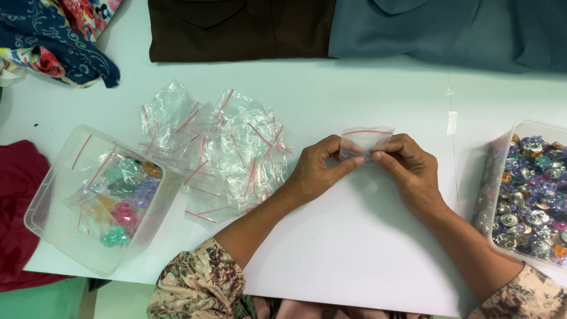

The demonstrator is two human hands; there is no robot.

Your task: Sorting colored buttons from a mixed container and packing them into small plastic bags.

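Left hand (316, 171): pinched the lower left edge of a small clear zip bag (365, 143) between thumb and fingers.
Right hand (410, 168): fingers closed on the same bag's lower right edge.
Bag: held just above the white surface (354, 248), mid-frame.
Left of hands: heap of empty zip bags (224, 153); clear tub of filled bags (103, 198).
Right edge: tub of coloured buttons (531, 189).

Both forearms in from the lower edge, angled inward and meeting near the middle. Left hand (313, 171) palm down, fingers curled, thumb stretched rightward toward the other hand, fingertips pinched. Right hand (410, 168) knuckles up, fingers bent, thumb and forefinger closed in a pinch just beside the left fingertips. Wrists bare, floral sleeves covering the lower forearms. Hands nearly touching at the fingertips.
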